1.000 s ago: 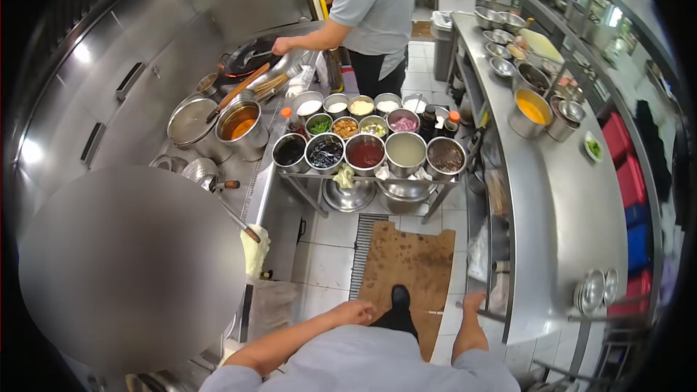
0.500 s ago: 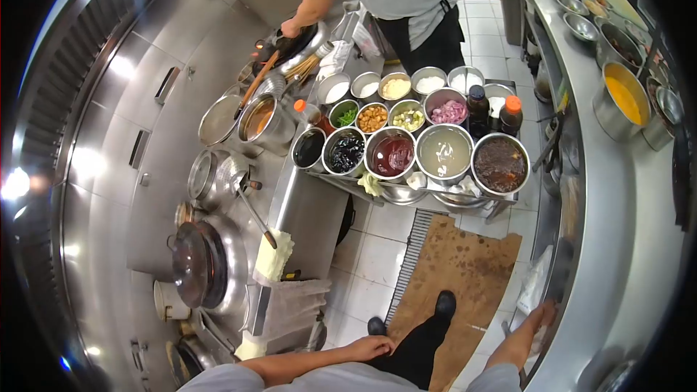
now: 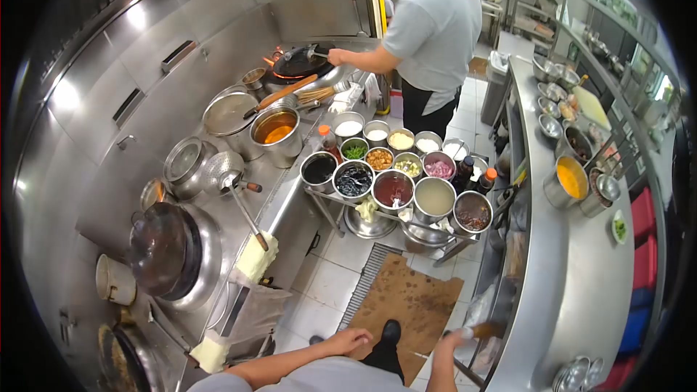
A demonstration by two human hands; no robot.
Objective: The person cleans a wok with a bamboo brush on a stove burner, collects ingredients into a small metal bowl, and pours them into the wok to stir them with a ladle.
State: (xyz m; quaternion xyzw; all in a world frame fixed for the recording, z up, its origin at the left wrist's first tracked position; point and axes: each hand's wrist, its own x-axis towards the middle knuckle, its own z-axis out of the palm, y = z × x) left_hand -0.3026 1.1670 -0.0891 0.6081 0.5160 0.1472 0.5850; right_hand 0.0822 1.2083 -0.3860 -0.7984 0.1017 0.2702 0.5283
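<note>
My left hand (image 3: 350,340) hangs low in front of my body with nothing in it, its fingers loosely bent and a little apart. At the right counter's lower shelves, my right hand (image 3: 451,341) meets the pale end of a brown cylindrical object (image 3: 489,330). Whether its fingers grip that object is unclear. Ahead stands a rack of metal containers, among them dark sauce (image 3: 354,178), red sauce (image 3: 393,189), cloudy liquid (image 3: 434,197), chopped greens (image 3: 354,149) and purple-pink pieces (image 3: 439,167).
A co-worker (image 3: 435,29) holds a utensil at a wok (image 3: 301,62) over flame. Along the left stove are a covered wok (image 3: 161,250), a pot of orange liquid (image 3: 276,131) and a ladle (image 3: 247,210). The right counter (image 3: 563,276) holds bowls. A brown mat (image 3: 406,290) covers floor tiles.
The view has tilted back up and shows more of the stove and the co-worker. My right hand now meets the brown object; my left hand stays low, its fingers slightly more extended.
</note>
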